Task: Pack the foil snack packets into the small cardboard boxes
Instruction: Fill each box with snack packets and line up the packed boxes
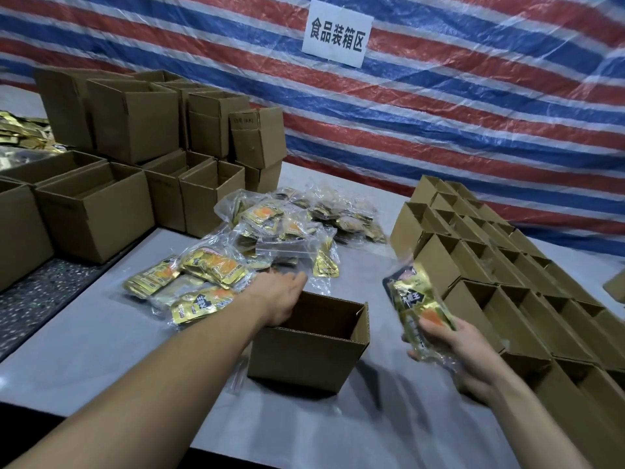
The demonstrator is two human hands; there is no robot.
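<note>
We see the open box [306, 346] set front and centre on the table [101, 353], mouth up, probably so both hands reach it easily. The right hand [465, 352] grips a clear-wrapped bundle of foil packets [417, 308], thumb on the front, held just right of the box and above the table. We judge it is staged for dropping in. The left hand [282, 297] has its fingers straight and apart and holds nothing. It stretches over the box's far-left corner toward the loose packet pile [270, 231], likely for the next bundle. We can't tell if it touches the rim.

The empty boxes [507, 282] stand in tight rows on the right, within reach. The bigger cartons [135, 137] are stacked at the left.

- Hidden: the box floor is dark, so we can't tell if it holds anything.
- Hidden: the right fingers are behind the bundle.
- Unclear: the packet count per bundle is unreadable.
- Cut off: the right rows and left cartons run out of frame.
- Blurred: the gold packets [20, 130] at far left.
</note>
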